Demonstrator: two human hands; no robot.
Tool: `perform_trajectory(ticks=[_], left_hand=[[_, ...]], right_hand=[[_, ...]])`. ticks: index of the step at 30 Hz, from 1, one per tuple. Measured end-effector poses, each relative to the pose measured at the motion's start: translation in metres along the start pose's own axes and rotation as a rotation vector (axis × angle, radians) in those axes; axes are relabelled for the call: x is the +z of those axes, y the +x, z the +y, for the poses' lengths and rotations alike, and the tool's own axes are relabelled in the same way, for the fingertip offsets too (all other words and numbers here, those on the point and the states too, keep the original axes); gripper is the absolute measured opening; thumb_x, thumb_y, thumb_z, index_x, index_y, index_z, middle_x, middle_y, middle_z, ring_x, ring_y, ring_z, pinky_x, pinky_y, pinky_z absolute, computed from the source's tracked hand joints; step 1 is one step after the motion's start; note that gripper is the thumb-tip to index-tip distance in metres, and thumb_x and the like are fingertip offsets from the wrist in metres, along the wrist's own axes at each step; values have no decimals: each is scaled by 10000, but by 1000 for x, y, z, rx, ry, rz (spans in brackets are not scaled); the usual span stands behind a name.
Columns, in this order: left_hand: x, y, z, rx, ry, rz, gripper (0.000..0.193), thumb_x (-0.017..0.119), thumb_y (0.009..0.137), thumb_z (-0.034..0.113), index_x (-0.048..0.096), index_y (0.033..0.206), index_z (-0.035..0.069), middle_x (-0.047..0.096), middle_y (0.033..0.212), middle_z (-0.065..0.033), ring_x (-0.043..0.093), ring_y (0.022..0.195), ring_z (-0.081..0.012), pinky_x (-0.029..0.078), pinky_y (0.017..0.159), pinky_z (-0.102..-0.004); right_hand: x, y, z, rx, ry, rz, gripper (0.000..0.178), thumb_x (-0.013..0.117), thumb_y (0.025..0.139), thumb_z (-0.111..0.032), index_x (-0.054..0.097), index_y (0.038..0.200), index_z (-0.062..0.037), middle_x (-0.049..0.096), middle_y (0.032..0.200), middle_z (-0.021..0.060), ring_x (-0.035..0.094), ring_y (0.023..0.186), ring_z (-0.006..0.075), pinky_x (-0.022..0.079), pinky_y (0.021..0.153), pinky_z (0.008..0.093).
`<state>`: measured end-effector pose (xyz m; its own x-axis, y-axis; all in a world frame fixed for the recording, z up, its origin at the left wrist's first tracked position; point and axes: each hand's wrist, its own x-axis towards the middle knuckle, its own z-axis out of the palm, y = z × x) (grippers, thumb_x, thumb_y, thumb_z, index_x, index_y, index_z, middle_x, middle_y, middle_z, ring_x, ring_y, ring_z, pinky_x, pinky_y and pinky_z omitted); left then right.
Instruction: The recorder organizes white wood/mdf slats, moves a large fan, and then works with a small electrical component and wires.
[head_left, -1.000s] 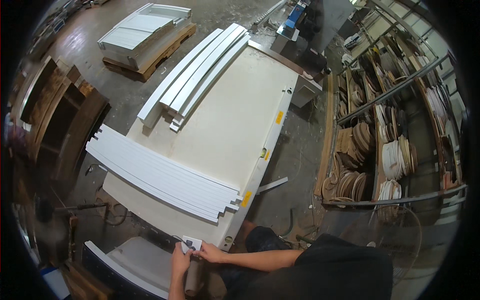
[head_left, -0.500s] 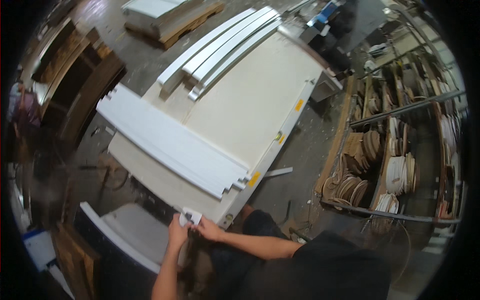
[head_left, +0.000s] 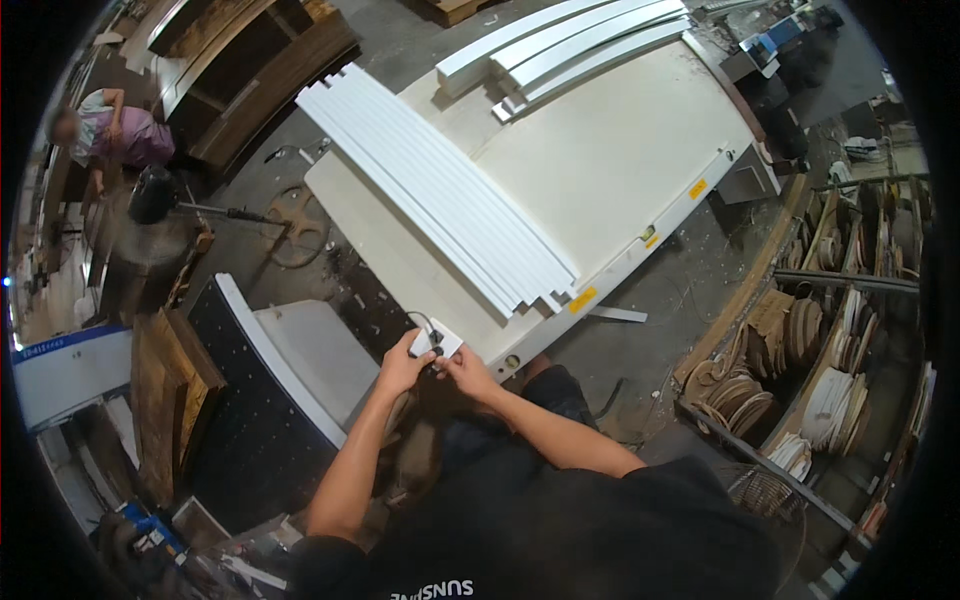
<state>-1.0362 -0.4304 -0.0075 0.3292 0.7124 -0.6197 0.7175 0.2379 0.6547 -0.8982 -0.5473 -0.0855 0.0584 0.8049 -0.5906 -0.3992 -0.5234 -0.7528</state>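
A small white block-shaped object with a thin dark cord looping from its top was held between both hands, just off the near corner of the large white surface. The left hand was closed round the object's left side, its fingers curled against it. The right hand was pinched onto the lower right edge, fingers shut on the object; what exactly was pressed under the fingertips could not be told. Both forearms were brought in from the lower edge of the view and met over a dark gap beside the surface.

On the surface, a row of long white slats was laid side by side, running diagonally toward its near edge. A second bundle of white boards was stacked at the far end. To the left, a white panel was leaned on a dark perforated board. At the right, coils of edging strip were stored in a rack. Another person was seen far off at upper left.
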Motion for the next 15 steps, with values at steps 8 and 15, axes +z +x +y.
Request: perform_trajectory(ticks=[8,15], left_hand=[[8,4,-24,-46,71,98,512,794,910,225,513,1303,53,749,1013,-246,738,962,-416,560,822,-479],[21,3,-7,-11,-103,-25,405,686,984,50,435,1289,-38,684,1091,-153,703,969,-202,565,821,-329]], right_hand=[[1,-1,-32,44,-245,-8,591,732,991,-379,486,1339,31,750,965,137,725,868,191,565,791,341],[-11,5,-7,29,-312,6,670,683,986,-479,484,1280,90,722,1096,274,735,1025,389,584,863,486]])
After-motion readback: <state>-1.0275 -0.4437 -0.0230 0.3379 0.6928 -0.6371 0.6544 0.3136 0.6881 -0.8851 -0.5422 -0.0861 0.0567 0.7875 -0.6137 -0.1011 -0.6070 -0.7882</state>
